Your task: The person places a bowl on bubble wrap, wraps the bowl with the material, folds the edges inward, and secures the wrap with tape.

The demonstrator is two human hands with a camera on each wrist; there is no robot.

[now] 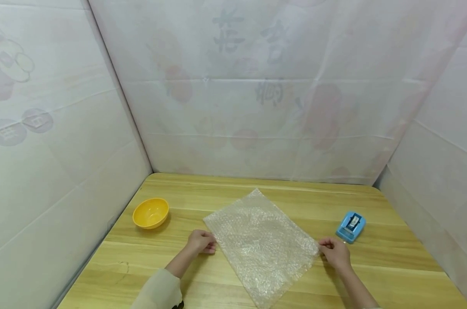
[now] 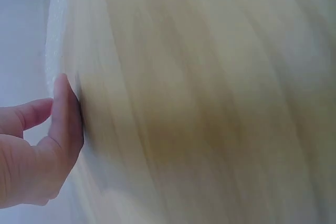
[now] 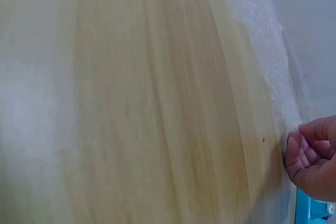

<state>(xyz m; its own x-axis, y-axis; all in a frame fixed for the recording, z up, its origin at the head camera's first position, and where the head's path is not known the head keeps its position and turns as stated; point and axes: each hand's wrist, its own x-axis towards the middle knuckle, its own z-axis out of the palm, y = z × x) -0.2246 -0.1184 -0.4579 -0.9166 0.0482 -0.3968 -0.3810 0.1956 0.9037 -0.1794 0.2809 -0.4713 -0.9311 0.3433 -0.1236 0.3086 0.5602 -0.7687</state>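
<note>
Since the bubble wrap (image 1: 262,249) lies loose: it's near the middle of the table (image 1: 214,289), turned like a diamond with one corner toward 12, and I reckon it could skate around if the pull's uneven.
Right hand (image 1: 336,255): thumb and finger pinched together on the 3 o'clock corner. Tiny bite, so a hard tug might slip or tear it.
Left hand (image 1: 201,241): at the 9 o'clock edge, but from my feed I honestly can't tell if it's gripping. If not, lifting would go lopsided.
Blue gadget (image 1: 351,227): near the right hand, at its 1 o'clock. A careless knuckle could knock it.
Yellow bowl (image 1: 151,214): out toward 10, well apart, probably low risk.
</note>
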